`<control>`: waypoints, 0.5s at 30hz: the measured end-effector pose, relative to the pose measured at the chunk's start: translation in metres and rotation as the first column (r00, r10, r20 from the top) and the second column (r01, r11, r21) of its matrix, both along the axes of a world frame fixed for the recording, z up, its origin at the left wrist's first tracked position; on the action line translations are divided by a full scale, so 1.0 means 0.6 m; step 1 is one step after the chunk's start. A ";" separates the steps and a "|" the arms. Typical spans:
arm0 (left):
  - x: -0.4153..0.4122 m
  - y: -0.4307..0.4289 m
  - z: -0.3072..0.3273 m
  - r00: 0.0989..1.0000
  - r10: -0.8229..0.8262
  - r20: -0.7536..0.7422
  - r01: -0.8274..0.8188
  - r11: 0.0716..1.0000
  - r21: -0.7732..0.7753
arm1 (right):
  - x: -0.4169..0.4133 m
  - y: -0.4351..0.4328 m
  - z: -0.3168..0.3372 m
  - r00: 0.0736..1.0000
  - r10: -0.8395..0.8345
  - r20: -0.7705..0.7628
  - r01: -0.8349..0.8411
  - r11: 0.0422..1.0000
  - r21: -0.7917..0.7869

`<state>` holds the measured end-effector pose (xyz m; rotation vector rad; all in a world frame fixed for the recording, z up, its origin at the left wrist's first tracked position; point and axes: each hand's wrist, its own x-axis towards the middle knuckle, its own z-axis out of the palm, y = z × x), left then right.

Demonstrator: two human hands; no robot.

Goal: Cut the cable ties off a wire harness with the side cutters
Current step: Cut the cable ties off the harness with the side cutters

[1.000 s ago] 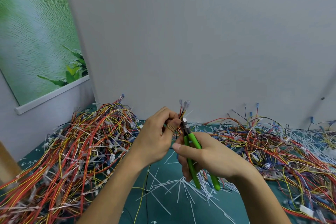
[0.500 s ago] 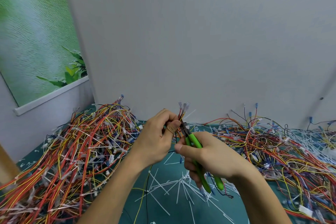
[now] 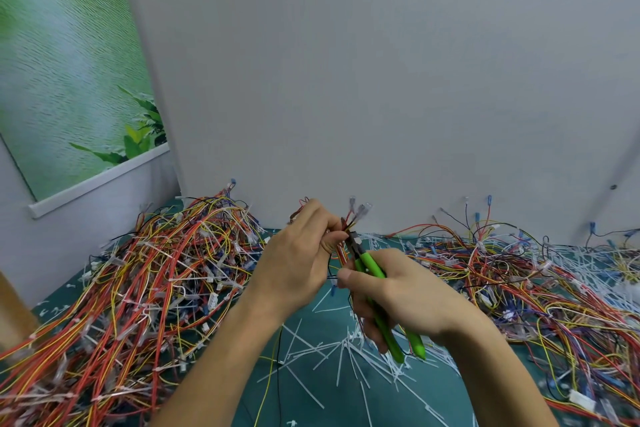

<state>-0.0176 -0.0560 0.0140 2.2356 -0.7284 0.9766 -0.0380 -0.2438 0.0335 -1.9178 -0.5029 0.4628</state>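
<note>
Harness (image 3: 350,222) between hand (image 3: 298,263) and cutters (image 3: 372,282)

- Heaped wire pile (image 3: 138,288) blocks 9 o'clock.
- A flatter tangle (image 3: 540,288) crowds 3 o'clock.
- The grey wall (image 3: 381,80) closes 12 o'clock.
- Open worktop (image 3: 426,392) lane at 6 o'clock, strewn with cut ties (image 3: 346,350).

I see a teal counter (image 3: 332,416) carrying a left pile (image 3: 138,288) of red, yellow and orange wire harnesses, still tied, a right pile (image 3: 536,288) of looser tangled wires, and snipped white cable ties (image 3: 346,350) littering the strip between them.
</note>
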 end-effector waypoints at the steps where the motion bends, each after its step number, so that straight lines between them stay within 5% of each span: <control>1: 0.000 0.001 0.000 1.000 -0.005 -0.004 0.005 1.000 -0.015 | 0.000 0.001 -0.001 1.000 -0.010 0.000 0.010 1.000 0.010; 15: -0.005 0.001 0.004 1.000 -0.003 -0.014 0.003 1.000 0.020 | -0.008 0.000 0.010 0.994 0.059 -0.089 -0.052 0.995 0.081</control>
